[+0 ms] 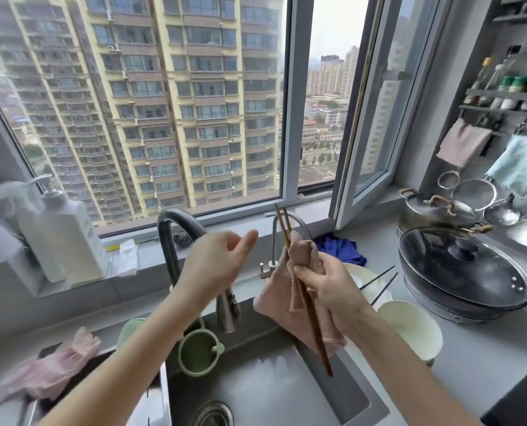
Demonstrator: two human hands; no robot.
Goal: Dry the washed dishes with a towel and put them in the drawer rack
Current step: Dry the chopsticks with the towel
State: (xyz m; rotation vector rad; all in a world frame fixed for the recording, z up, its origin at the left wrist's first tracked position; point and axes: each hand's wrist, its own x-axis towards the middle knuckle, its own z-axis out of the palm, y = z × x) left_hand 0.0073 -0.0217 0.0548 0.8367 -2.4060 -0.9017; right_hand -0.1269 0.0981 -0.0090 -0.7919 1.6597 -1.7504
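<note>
**My right hand grips the towel and chopsticks above the sink**

My right hand is closed around a pink towel wrapped about a pair of brown wooden chopsticks. Their tips stick up at 12 o'clock and their lower ends hang out below the cloth, over the steel sink. My left hand is at 9 o'clock from it, apart, with its fingers relaxed and holding nothing. On the bench at 4 o'clock stands a white bowl. At 3 o'clock black chopsticks lie across a white dish. Beyond that sits a lidded wok.
</note>
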